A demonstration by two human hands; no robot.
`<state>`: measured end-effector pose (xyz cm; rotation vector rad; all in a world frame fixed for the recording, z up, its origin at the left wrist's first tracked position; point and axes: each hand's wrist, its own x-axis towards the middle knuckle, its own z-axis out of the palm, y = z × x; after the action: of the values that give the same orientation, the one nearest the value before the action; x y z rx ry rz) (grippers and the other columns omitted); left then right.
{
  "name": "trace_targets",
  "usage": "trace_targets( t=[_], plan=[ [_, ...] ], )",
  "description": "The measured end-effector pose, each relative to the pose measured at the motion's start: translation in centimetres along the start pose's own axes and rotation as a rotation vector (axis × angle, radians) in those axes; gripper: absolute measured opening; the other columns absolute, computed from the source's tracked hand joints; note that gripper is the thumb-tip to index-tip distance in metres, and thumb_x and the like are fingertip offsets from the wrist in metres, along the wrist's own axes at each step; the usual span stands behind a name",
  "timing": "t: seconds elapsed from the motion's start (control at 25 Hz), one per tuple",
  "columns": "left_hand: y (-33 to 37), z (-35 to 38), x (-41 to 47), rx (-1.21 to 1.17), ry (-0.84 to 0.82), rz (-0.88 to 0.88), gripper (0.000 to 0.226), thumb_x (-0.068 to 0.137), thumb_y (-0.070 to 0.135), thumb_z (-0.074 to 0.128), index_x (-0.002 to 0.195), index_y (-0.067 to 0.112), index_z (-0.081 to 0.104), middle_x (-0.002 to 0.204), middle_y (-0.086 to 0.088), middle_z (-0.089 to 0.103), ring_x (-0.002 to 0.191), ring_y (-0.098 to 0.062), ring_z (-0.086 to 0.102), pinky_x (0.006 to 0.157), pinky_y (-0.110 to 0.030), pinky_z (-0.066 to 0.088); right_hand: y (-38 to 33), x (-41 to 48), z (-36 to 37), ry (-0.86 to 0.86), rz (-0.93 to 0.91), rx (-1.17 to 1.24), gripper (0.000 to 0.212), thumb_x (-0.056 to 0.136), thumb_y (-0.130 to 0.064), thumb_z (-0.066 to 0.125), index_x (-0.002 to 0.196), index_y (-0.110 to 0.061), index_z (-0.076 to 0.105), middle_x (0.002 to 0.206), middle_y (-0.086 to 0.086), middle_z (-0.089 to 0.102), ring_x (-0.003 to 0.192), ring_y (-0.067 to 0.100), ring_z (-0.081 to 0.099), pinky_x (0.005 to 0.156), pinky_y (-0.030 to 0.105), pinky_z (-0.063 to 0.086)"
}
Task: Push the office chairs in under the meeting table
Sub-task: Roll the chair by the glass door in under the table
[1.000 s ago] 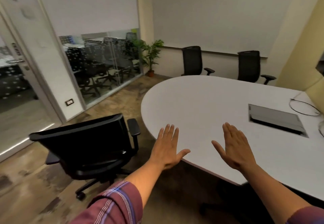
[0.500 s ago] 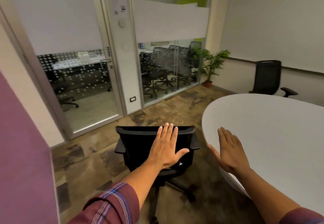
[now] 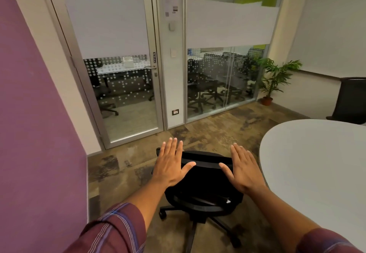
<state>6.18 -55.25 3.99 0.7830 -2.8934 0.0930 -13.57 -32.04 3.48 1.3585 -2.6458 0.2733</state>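
Observation:
A black office chair (image 3: 204,181) on castors stands on the floor directly below me, left of the rounded end of the white meeting table (image 3: 316,163) and apart from it. My left hand (image 3: 171,163) hovers flat, fingers spread, over the left end of the chair's backrest top. Over the right end my right hand (image 3: 242,169) is held the same way, palm down. Whether either palm touches the backrest I cannot tell. Another black chair (image 3: 350,98) stands at the far side of the table, at the right edge.
A purple wall (image 3: 35,133) is close on my left. Ahead are a glass door (image 3: 118,70) and glass partition (image 3: 223,78). A potted plant (image 3: 273,80) stands in the far corner. Patterned brown floor (image 3: 213,131) lies between the chair and the glass.
My view has swung left from the table toward the glass door. The near chair now sits centred under both hands, which stay flat and spread.

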Motion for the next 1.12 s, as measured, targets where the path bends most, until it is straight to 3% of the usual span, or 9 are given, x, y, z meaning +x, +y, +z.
trace_targets(
  t=[0.12, 0.24, 0.32, 0.4, 0.48, 0.6, 0.76, 0.96, 1.12],
  plan=[
    [-1.5, 1.1, 1.8, -0.004, -0.088, -0.015, 0.116, 0.089, 0.090, -0.011, 0.173, 0.012, 0.007, 0.181, -0.015, 0.007, 0.168, -0.029, -0.003, 0.136, -0.051, -0.008, -0.1, 2.9, 1.1, -0.079, -0.024, 0.009, 0.105, 0.098, -0.084, 0.001, 0.172, -0.010, 0.009, 0.181, 0.012, 0.010, 0.166, 0.026, 0.006, 0.133, 0.041, 0.000],
    [-3.0, 1.5, 4.1, -0.068, -0.152, 0.003, 0.114, 0.089, 0.090, -0.004, 0.165, 0.017, 0.039, 0.169, -0.011, 0.045, 0.161, -0.029, 0.031, 0.136, -0.051, 0.011, 0.5, 4.9, 2.1, -0.174, -0.029, 0.027, 0.106, 0.098, -0.086, 0.005, 0.171, -0.010, 0.015, 0.179, 0.012, 0.020, 0.165, 0.026, 0.017, 0.133, 0.043, 0.013],
    [-3.6, 1.6, 5.7, -0.085, -0.181, 0.040, 0.106, 0.091, 0.090, 0.002, 0.151, 0.021, 0.057, 0.148, -0.006, 0.066, 0.141, -0.027, 0.056, 0.128, -0.050, 0.030, 1.0, 6.0, 2.4, -0.260, -0.033, 0.037, 0.105, 0.098, -0.089, 0.011, 0.168, -0.012, 0.026, 0.172, 0.012, 0.037, 0.158, 0.029, 0.034, 0.125, 0.048, 0.030],
    [-3.9, 1.5, 6.9, -0.064, -0.202, 0.079, 0.098, 0.094, 0.089, 0.008, 0.136, 0.023, 0.066, 0.128, -0.003, 0.075, 0.118, -0.025, 0.068, 0.109, -0.047, 0.045, 1.5, 6.7, 2.2, -0.320, -0.037, 0.031, 0.105, 0.094, -0.093, 0.012, 0.157, -0.016, 0.045, 0.157, 0.011, 0.055, 0.143, 0.032, 0.052, 0.111, 0.051, 0.043],
    [-3.8, 1.6, 7.7, -0.038, -0.194, 0.109, 0.091, 0.097, 0.088, 0.014, 0.128, 0.023, 0.069, 0.119, -0.003, 0.076, 0.107, -0.026, 0.070, 0.092, -0.043, 0.047, 2.0, 7.2, 1.9, -0.328, -0.047, 0.000, 0.107, 0.086, -0.100, 0.003, 0.130, -0.022, 0.062, 0.131, 0.008, 0.069, 0.121, 0.031, 0.065, 0.092, 0.048, 0.048],
    [-3.3, 2.2, 7.1, -0.007, -0.136, 0.127, 0.093, 0.096, 0.091, 0.012, 0.126, 0.026, 0.071, 0.111, 0.000, 0.076, 0.101, -0.025, 0.071, 0.083, -0.041, 0.047, 2.5, 6.7, 1.8, -0.286, -0.082, -0.037, 0.095, 0.088, -0.097, 0.005, 0.108, -0.025, 0.062, 0.110, 0.006, 0.073, 0.103, 0.029, 0.068, 0.077, 0.044, 0.043],
    [-2.1, 2.0, 5.7, -0.001, -0.089, 0.133, 0.109, 0.085, 0.097, -0.004, 0.118, 0.028, 0.073, 0.096, 0.003, 0.073, 0.090, -0.023, 0.069, 0.078, -0.041, 0.046, 2.8, 5.3, 1.5, -0.248, -0.115, -0.044, 0.092, 0.086, -0.095, 0.002, 0.097, -0.024, 0.059, 0.098, 0.005, 0.073, 0.092, 0.028, 0.067, 0.075, 0.043, 0.041],
    [-0.7, 1.9, 3.7, 0.010, -0.066, 0.146, 0.099, 0.092, 0.091, 0.005, 0.123, 0.026, 0.072, 0.098, 0.002, 0.074, 0.095, -0.023, 0.070, 0.085, -0.042, 0.048, 3.3, 2.9, 1.0, -0.223, -0.116, -0.069, 0.099, 0.085, -0.098, 0.000, 0.101, -0.025, 0.064, 0.093, 0.004, 0.073, 0.090, 0.029, 0.069, 0.074, 0.043, 0.045],
    [0.8, 2.0, 2.0, -0.004, -0.030, 0.198, 0.095, 0.093, 0.091, 0.010, 0.125, 0.029, 0.073, 0.108, 0.003, 0.077, 0.103, -0.023, 0.072, 0.087, -0.042, 0.050, 3.8, -0.5, 0.3, -0.188, -0.081, -0.041, 0.097, 0.081, -0.102, -0.003, 0.088, -0.027, 0.058, 0.086, 0.001, 0.070, 0.082, 0.027, 0.066, 0.073, 0.044, 0.048]
  ],
)
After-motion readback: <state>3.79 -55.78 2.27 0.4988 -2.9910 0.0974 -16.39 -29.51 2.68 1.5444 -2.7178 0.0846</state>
